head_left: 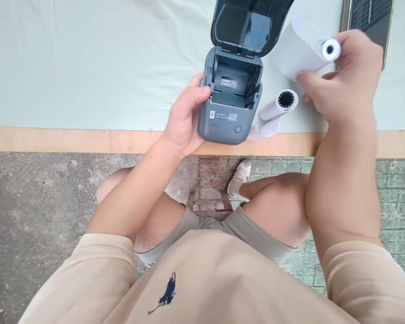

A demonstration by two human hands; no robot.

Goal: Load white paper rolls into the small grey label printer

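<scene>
My left hand [185, 117] grips the left side of a dark grey portable label printer [222, 123], thumb on its upper edge. The printer's smoky lid [249, 27] is raised, and the roll bay inside holds no roll. At the upper right, my right hand [344, 76] has its fingers around a white paper roll [319, 54] with a small dark core hole; a loose sheet of its paper hangs to the left. Between the printer and that hand lies a second paper roll [273, 110] with a wide, black-toothed core, its end partly unrolled.
A pale cloth [87, 63] covers the table, whose bare wooden edge [70, 138] runs along the front. Behind my right hand lies a dark glossy device [371, 22], partly hidden. My legs and a wooden stool [209, 202] are below the edge.
</scene>
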